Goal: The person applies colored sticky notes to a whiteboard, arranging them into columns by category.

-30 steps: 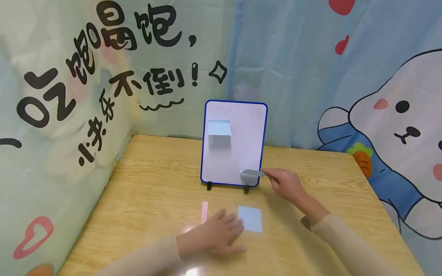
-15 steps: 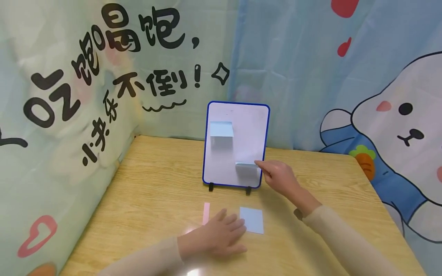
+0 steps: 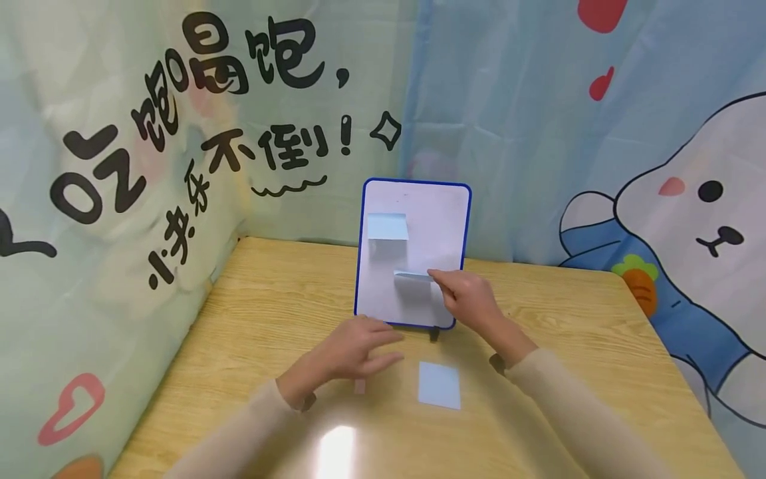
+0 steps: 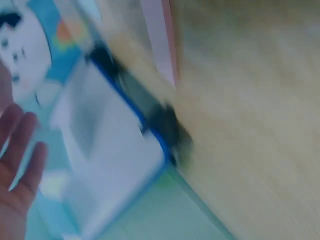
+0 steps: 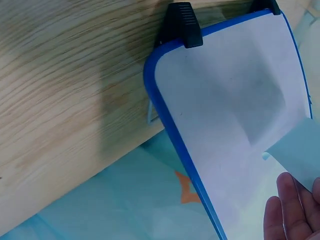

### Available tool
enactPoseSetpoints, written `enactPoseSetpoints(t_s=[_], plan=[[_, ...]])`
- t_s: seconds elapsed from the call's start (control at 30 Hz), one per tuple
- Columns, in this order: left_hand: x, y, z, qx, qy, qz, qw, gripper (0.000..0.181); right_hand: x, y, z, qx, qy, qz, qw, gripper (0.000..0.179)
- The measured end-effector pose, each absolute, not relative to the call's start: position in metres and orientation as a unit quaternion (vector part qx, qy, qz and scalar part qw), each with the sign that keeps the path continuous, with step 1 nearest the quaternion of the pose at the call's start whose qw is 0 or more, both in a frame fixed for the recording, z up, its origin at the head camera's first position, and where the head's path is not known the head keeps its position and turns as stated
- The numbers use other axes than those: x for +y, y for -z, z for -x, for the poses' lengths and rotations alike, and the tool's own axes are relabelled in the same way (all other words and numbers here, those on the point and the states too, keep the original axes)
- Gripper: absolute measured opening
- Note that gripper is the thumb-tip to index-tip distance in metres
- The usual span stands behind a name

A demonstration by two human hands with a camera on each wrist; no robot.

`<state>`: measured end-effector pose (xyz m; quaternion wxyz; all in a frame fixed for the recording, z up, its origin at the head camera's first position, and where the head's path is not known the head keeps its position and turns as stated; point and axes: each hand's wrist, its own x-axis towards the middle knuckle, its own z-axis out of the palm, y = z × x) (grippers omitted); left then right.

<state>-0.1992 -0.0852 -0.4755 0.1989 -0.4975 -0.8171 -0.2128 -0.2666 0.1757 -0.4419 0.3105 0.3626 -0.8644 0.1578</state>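
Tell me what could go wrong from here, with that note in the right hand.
The right hand pinches the light-blue sticky note near one end, so it might go onto the whiteboard crooked.
In the head view the left hand overlaps the board's lower edge; a knock could shift the board on its black feet.
The left hand partly hides the pink strip, which might get brushed aside.

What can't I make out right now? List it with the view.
Far end of the pink strip: hidden by the left hand in the head view, blurred in the left wrist view.
Marks high on the whiteboard: too small to read, head view.
Blue note in the right hand: cut off by the right wrist view's right edge.
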Motion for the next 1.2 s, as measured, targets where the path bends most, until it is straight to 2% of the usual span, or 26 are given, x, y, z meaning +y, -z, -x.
enactPoseSetpoints(t_s=[0.03, 0.1, 0.17, 0.27, 0.4, 0.5, 0.6, 0.73, 0.93, 1.2], plan=[[-0.092, 0.473, 0.207, -0.806, 0.236, 0.489, 0.235, 0.027, 0.174, 0.442, 0.268, -0.865, -0.159, -0.362, 0.310, 0.025], [-0.104, 0.471, 0.221, -0.797, 0.286, 0.455, 0.275, 0.023, 0.171, 0.443, 0.271, -0.863, -0.162, -0.360, 0.314, 0.025], [-0.115, 0.470, 0.234, -0.801, 0.334, 0.405, 0.288, 0.022, 0.168, 0.444, 0.274, -0.857, -0.163, -0.364, 0.327, 0.026], [-0.125, 0.472, 0.251, -0.816, 0.397, 0.317, 0.276, 0.026, 0.164, 0.445, 0.278, -0.840, -0.161, -0.377, 0.356, 0.029], [-0.127, 0.475, 0.273, -0.828, 0.465, 0.230, 0.213, 0.044, 0.156, 0.448, 0.282, -0.819, -0.155, -0.399, 0.382, 0.030], [-0.124, 0.477, 0.287, -0.827, 0.504, 0.200, 0.147, 0.058, 0.149, 0.450, 0.284, -0.809, -0.153, -0.413, 0.389, 0.030], [-0.119, 0.477, 0.298, -0.819, 0.537, 0.182, 0.090, 0.065, 0.144, 0.450, 0.284, -0.802, -0.153, -0.418, 0.399, 0.029], [-0.113, 0.477, 0.308, -0.797, 0.581, 0.162, 0.029, 0.066, 0.138, 0.451, 0.286, -0.794, -0.151, -0.414, 0.419, 0.029], [-0.110, 0.476, 0.315, -0.773, 0.612, 0.164, -0.032, 0.066, 0.131, 0.457, 0.289, -0.780, -0.127, -0.414, 0.452, 0.026], [-0.107, 0.480, 0.318, -0.749, 0.633, 0.177, -0.091, 0.062, 0.127, 0.466, 0.288, -0.786, -0.108, -0.418, 0.443, 0.026]])
